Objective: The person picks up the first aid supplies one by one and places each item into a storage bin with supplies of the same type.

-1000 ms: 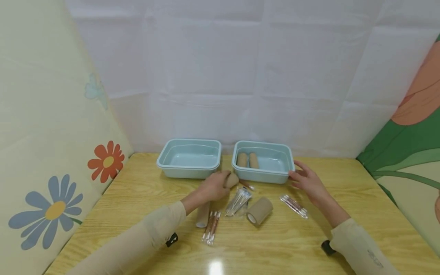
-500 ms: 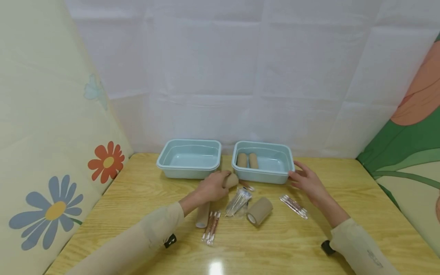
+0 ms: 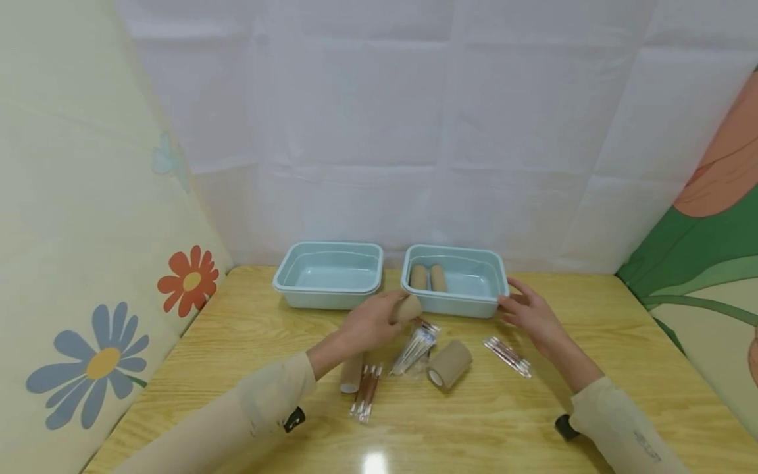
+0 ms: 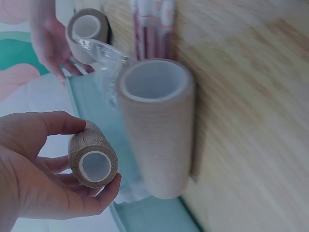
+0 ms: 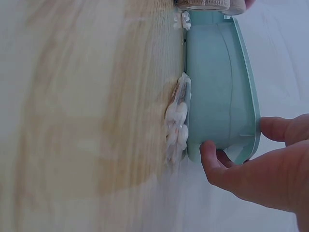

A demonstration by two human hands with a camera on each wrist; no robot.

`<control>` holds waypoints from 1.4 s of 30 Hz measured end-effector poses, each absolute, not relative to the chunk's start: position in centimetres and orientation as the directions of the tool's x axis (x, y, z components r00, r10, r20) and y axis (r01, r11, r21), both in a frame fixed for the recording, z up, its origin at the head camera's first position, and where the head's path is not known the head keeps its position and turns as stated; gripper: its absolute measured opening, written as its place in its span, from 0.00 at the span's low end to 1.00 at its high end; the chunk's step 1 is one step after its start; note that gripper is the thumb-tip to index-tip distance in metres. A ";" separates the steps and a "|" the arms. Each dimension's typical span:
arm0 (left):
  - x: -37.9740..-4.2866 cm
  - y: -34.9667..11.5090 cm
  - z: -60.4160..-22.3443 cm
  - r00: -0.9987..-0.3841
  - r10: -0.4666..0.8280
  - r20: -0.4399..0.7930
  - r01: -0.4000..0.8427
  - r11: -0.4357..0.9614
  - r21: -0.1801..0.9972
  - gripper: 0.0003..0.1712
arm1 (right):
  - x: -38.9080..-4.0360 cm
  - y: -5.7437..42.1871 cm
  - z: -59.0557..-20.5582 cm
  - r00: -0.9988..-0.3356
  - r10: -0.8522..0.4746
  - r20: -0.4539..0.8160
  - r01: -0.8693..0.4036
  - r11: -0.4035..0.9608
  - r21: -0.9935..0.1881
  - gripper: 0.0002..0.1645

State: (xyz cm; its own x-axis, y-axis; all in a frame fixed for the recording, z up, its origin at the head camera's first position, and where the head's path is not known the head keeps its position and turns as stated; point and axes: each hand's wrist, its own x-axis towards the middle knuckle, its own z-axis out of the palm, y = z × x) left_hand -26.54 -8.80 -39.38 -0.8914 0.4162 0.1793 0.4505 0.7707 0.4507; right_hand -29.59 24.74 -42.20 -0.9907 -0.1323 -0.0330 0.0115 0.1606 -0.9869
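Observation:
My left hand (image 3: 373, 322) grips a small tan bandage roll (image 3: 408, 308) just in front of the right bin. Seen from the left wrist, thumb and fingers curl around that roll (image 4: 88, 140), its hollow end facing the camera. My right hand (image 3: 533, 319) holds the right end of the light blue plastic bin (image 3: 456, 306); in the right wrist view its fingers pinch the bin's rim and corner (image 5: 210, 87). Inside this bin lie two tan rolls, one on the left (image 3: 418, 278) and another beside it (image 3: 438, 278).
A second blue bin (image 3: 328, 300) stands left. On the wooden table lie a thick bandage roll (image 3: 453, 362), a longer roll (image 3: 351, 375) partly under my left forearm, a bag of white cotton swabs (image 3: 412, 352), and brown-stemmed swab packs, one near left (image 3: 367, 395), another right (image 3: 508, 357).
My left hand has lifted the small bandage roll slightly and moved it right, toward the right bin. The right hand stays at the bin's end.

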 end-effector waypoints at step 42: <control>-32.7 -3.9 -34.7 -0.928 0.320 0.189 0.354 0.609 0.710 0.41 | -29.9 24.9 -42.3 -0.988 -0.151 -0.002 -0.017 0.123 -0.992 0.41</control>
